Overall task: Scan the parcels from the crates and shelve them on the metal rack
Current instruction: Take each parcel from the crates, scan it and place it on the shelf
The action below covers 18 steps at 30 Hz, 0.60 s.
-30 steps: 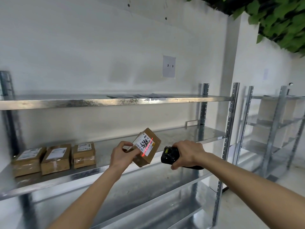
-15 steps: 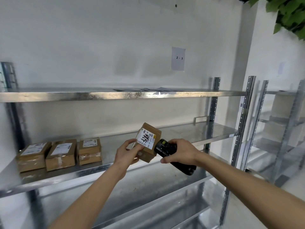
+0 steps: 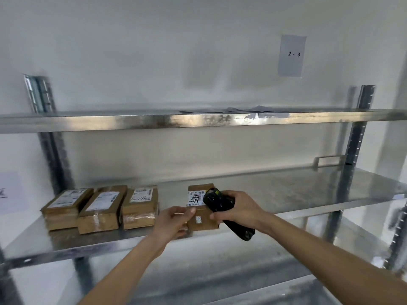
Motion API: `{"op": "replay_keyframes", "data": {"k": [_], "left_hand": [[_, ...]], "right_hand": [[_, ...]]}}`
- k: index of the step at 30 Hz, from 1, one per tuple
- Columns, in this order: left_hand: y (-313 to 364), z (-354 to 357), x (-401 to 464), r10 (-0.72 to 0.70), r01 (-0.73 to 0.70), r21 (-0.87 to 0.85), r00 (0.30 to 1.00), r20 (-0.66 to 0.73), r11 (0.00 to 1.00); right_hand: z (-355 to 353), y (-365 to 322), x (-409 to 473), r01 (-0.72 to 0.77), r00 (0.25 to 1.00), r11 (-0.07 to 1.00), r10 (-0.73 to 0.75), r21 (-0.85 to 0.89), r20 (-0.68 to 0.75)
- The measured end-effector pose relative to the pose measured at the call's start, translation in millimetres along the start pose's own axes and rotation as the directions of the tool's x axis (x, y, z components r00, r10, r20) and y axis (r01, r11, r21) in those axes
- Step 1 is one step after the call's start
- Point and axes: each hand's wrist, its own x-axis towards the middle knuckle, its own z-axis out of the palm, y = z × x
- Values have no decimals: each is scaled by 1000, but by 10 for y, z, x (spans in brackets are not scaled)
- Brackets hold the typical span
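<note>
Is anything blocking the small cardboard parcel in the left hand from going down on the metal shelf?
Nothing visible: the small cardboard parcel, gripped by the left hand, sits over bare steel shelf, clear of the three brown boxes.

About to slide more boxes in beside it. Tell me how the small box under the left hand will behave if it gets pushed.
The box is probably light: the left hand handles it alone. Its flat cardboard base on the smooth metal shelf should slide rather than roll. It looks squat, so tipping seems unlikely.
</note>
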Motion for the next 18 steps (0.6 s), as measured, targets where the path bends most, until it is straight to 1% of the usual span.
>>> {"op": "replay_keyframes", "data": {"k": [3,8,10,14,16,18], "left_hand": [[-140,-96,259,-13,14,29,999,-41,999],[-463,-222,518,-65,77,66,984,-166,995],[-585,-304,620,-53,73,96,978,-200,993],[-707,-467,867,-7,52,173,969,-249,984],[-754,-511,988,5,56,228,966,-258,972],[-778,-527,1059,27,64,295,955,-295,953]], "right_hand": [[129,147,425,14,997,1000,-13,-3,76],[503,381,954,26,981,998,-13,-62,194],[653,456,1098,29,974,997,-13,-67,227],[835,531,1395,24,975,999,-13,-46,221],[879,535,1523,28,975,998,-14,-61,224],[904,538,1612,33,973,997,-15,-75,229]]}}
